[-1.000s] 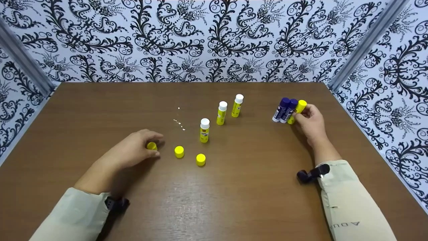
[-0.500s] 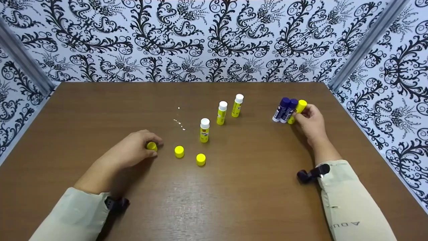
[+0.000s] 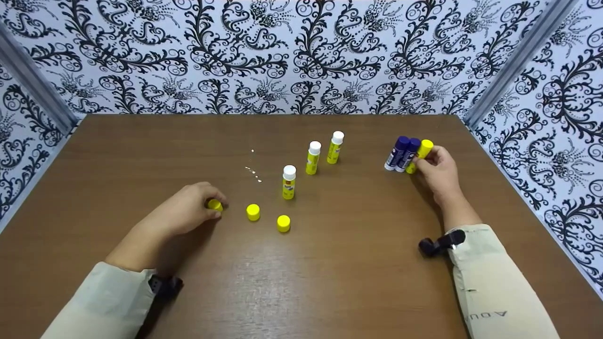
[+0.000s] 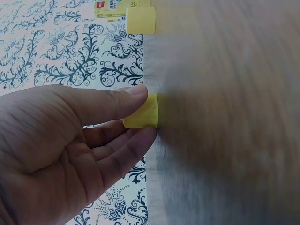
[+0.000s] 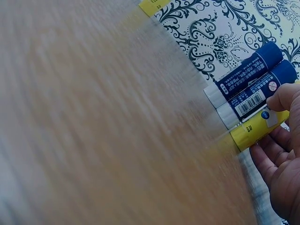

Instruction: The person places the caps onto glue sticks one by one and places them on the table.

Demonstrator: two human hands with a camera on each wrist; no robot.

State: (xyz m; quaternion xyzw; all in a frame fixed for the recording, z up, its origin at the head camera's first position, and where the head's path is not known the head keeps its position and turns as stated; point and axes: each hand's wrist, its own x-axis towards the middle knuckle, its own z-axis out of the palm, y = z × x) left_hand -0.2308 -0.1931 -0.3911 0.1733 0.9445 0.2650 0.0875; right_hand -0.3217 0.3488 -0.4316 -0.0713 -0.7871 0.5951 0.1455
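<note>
Left sleeve (image 3: 101, 301) and right sleeve (image 3: 499, 278) are both pale greenish-beige, stopping well behind the fingers (image 4: 129, 152). Black left wrist cam (image 3: 165, 286) and black right wrist cam (image 3: 442, 243) near the cuffs (image 3: 476, 233), plus dark lettering (image 3: 487, 315) (can't read it all, tbh) farther back from the right fingers.

Soft glare on the table (image 3: 268, 282), its surface blurred in both wrist views

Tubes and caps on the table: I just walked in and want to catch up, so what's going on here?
A person's left hand pinches a yellow cap at the table. The right hand holds a yellow tube beside two blue tubes. Two other caps and three white-topped tubes stand between the hands, untouched.
</note>
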